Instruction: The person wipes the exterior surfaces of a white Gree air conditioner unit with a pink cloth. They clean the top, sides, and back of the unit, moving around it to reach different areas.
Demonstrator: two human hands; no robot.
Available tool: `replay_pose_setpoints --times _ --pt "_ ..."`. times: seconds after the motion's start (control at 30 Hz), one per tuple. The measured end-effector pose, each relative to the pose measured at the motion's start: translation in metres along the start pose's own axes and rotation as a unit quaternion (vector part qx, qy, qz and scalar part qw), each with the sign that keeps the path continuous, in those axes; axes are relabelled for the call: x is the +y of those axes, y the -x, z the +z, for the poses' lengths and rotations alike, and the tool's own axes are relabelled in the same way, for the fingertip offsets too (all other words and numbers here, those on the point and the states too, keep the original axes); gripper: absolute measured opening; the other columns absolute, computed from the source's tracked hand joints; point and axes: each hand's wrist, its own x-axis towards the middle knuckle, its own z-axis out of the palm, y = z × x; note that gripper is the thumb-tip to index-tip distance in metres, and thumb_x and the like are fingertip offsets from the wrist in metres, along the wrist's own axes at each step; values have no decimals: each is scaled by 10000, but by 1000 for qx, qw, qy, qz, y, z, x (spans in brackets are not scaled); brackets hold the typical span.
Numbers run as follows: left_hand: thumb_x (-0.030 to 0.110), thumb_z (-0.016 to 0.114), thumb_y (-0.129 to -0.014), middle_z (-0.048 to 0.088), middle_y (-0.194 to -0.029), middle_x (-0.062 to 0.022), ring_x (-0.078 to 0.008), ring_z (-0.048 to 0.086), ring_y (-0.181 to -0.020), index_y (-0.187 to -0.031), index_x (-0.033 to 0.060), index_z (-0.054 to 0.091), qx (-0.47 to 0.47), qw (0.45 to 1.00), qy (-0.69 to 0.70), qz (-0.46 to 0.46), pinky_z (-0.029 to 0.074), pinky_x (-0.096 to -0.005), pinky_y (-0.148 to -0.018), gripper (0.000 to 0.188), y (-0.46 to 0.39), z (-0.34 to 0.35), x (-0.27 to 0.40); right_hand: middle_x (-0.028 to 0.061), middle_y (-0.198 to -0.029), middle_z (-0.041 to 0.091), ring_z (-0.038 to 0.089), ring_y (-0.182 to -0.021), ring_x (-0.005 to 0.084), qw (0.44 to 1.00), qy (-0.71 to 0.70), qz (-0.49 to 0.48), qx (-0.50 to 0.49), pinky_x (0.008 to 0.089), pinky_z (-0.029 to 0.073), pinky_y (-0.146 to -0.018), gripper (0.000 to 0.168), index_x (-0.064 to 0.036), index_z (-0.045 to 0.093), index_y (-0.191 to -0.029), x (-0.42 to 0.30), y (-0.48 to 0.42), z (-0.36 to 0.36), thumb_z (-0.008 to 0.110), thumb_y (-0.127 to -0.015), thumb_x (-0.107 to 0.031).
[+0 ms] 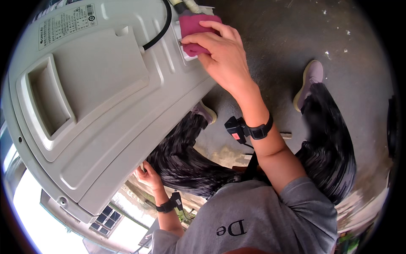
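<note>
My right hand [222, 47] is closed around a folded dark pink cloth [198, 28]. The cloth lies against the white valve bracket [190, 58] on the side of a pale grey Gree air conditioner outdoor unit [127, 111], where wrapped pipes [192, 5] meet the housing. A black cable [164, 27] curves out of the side cover, left of this hand. Lower in the view, my left hand [149, 178] is at the unit's near lower edge with bent fingers. The housing partly hides its fingertips, and whether it grips the edge cannot be told.
A recessed handle [49, 98] and a label with writing are on the unit's panel. My legs in dark patterned trousers [330, 136] are spread, with one shoe [311, 76] on the grey concrete floor [269, 31] at right. Both wrists carry strapped black devices [236, 129]. A building window [106, 220] shows lower left.
</note>
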Motion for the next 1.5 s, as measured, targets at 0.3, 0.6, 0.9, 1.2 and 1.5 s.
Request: replay_pose_setpoints --times 0.3,0.6,0.9,1.2,1.5 --pt "31 562 -840 682 -975 -43 -258 592 -881 -978 69 669 28 998 37 30 453 -374 -813 179 5 9 -23 52 -982 644 611 -862 131 827 -382 355 208 273 500 -746 305 -25 590 -1143 88 45 -37 627 -841 -49" --pt "35 580 -816 654 -999 -63 -278 580 -896 -1036 80 645 100 983 113 105 446 -384 -819 234 1 10 -3 53 -1081 650 606 -940 133 884 -345 314 27 275 484 -798 414 -59 589 -1184 -17 68 -60 722 -800 -137" --pt "77 640 -832 592 -1227 -95 -273 539 -1139 -1218 50 567 11 932 307 195 373 -379 -1012 393 2 -12 41 43 -976 687 623 -915 107 954 -129 161 -216 267 489 -811 335 -50 647 -1053 -102 108 -94 765 -774 -191" --pt "78 596 -926 642 -1048 -37 -85 591 -909 -1172 9 562 -231 614 750 -78 470 -239 -827 258 49 -4 102 91 -1194 594 556 -1120 178 886 -288 138 -335 319 467 -916 485 -61 530 -1243 -150 144 -62 734 -818 -175" --pt "200 541 -968 597 -1190 -91 -177 591 -1065 -1224 37 524 -159 580 782 -163 477 -339 -933 305 41 -46 61 155 -1310 509 568 -1102 211 860 -234 177 -417 337 527 -814 547 -47 428 -1335 -189 129 -104 667 -875 -221"
